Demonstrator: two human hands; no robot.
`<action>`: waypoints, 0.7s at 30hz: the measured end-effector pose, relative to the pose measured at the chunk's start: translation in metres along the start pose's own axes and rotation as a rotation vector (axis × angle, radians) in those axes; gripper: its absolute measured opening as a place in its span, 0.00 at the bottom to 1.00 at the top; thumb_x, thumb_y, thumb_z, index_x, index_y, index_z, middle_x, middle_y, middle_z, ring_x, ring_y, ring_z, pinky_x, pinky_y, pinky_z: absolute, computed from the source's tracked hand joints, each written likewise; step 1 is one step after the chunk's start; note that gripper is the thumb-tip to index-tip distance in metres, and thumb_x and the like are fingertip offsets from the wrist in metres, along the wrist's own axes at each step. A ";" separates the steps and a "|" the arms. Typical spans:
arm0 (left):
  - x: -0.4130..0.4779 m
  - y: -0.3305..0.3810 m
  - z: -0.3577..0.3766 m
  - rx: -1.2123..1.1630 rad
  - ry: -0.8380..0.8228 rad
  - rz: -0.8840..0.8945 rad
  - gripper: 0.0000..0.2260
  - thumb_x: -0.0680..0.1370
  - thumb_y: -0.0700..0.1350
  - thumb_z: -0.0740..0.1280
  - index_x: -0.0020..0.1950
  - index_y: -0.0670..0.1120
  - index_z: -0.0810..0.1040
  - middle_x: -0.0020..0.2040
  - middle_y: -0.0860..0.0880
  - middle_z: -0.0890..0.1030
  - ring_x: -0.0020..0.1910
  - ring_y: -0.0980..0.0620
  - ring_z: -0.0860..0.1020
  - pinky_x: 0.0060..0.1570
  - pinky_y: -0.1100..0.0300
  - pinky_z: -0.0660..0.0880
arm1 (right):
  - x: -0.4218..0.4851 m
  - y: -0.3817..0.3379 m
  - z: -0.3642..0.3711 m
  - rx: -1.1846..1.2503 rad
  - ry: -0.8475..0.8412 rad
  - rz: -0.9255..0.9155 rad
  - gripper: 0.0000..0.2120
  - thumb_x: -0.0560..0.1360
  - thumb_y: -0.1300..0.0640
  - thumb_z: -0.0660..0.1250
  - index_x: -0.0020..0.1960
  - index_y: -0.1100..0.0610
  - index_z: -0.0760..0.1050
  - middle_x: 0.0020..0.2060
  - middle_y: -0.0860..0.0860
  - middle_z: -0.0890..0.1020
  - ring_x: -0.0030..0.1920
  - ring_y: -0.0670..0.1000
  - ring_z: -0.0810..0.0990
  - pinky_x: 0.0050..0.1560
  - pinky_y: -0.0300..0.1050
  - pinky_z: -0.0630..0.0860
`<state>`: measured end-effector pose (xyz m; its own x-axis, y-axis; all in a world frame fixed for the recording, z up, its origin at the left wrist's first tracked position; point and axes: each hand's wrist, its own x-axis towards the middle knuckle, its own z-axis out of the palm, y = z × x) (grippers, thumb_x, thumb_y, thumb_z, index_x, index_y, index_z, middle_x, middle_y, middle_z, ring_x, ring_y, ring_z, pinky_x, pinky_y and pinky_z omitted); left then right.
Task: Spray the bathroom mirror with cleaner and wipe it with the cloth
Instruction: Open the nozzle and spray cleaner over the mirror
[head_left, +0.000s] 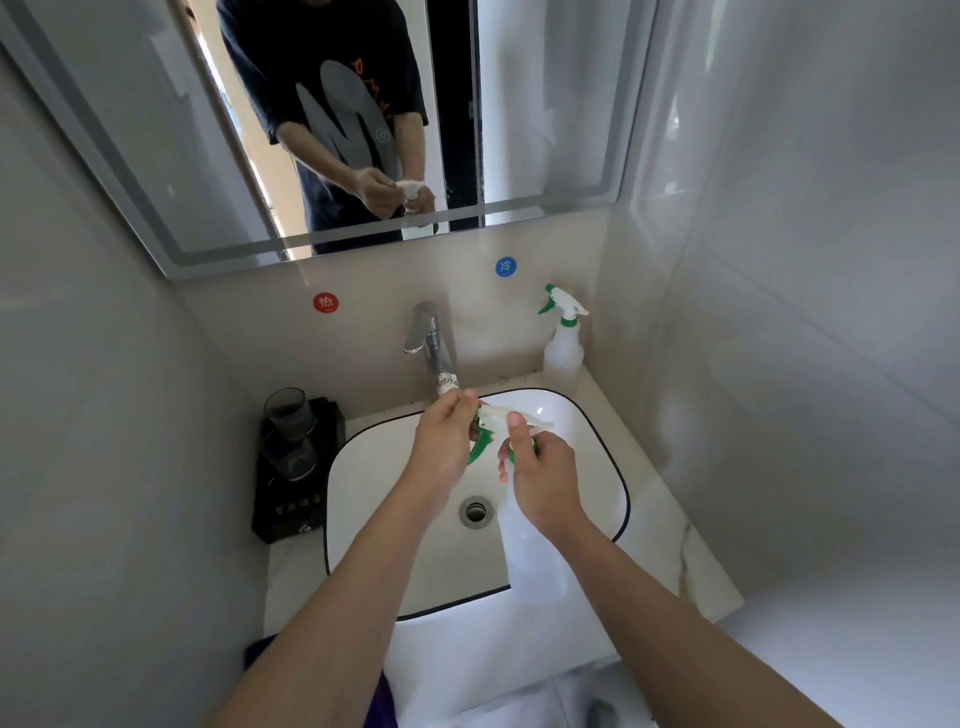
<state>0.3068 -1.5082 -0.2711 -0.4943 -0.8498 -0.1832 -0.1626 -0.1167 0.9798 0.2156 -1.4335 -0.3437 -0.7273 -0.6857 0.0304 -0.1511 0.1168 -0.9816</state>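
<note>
Both hands are over the sink (363, 467) at frame centre, working one spray bottle (530, 551). Right hand (545, 486) has its grip closed around the bottle neck at the green collar, thumb up against the white sprayer head (511, 415). Bottle body is translucent white and hangs down-right of the drain (475, 512). Left hand (441, 447) has its grip pinched shut on the nozzle end of the sprayer head, fingertips right next to the faucet (428, 345) spout. Green trigger (480, 444) sticks down between the two hands.

Mirror (130, 156) fills the upper left and upper centre of the frame. I see the person's reflection in it: dark tee with a grey graphic, both hands on the sprayer.

A second spray bottle (563, 338), white with green trigger, stands upright on the table at centre right, against the back wall, just beside the basin's far right corner. Untouched.

Purple cloth (382, 696) is at the bottom edge, left of centre, mostly hidden by the left forearm. I can't tell what it lies on.

Black tray (280, 519) at mid left of the table carries two glass tumblers (288, 415), just beside the basin's left rim.

Red round sticker (325, 303) on the wall left of the faucet, blue one (505, 266) to its right.
</note>
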 end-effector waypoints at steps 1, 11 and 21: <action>0.000 -0.001 -0.001 0.001 -0.003 0.000 0.15 0.86 0.48 0.59 0.42 0.46 0.74 0.39 0.45 0.72 0.35 0.53 0.69 0.40 0.57 0.66 | -0.001 0.000 0.000 -0.001 0.003 -0.003 0.32 0.81 0.38 0.56 0.31 0.61 0.77 0.27 0.55 0.80 0.28 0.45 0.76 0.35 0.32 0.70; 0.002 -0.005 -0.010 0.011 0.008 -0.007 0.15 0.86 0.50 0.59 0.41 0.47 0.74 0.40 0.47 0.73 0.37 0.54 0.70 0.42 0.58 0.68 | -0.007 -0.005 0.008 -0.024 0.011 0.016 0.33 0.79 0.34 0.54 0.29 0.57 0.75 0.26 0.53 0.79 0.29 0.46 0.77 0.35 0.32 0.71; -0.034 -0.073 -0.016 0.316 -0.166 0.116 0.37 0.76 0.39 0.73 0.79 0.58 0.59 0.71 0.67 0.67 0.59 0.85 0.65 0.50 0.85 0.65 | -0.005 -0.013 0.008 -0.127 0.021 0.037 0.27 0.83 0.39 0.56 0.39 0.57 0.80 0.33 0.52 0.83 0.33 0.45 0.78 0.35 0.34 0.72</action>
<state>0.3485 -1.4792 -0.3348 -0.6525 -0.7500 -0.1086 -0.3399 0.1615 0.9265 0.2269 -1.4376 -0.3327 -0.7474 -0.6643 -0.0002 -0.2066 0.2328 -0.9503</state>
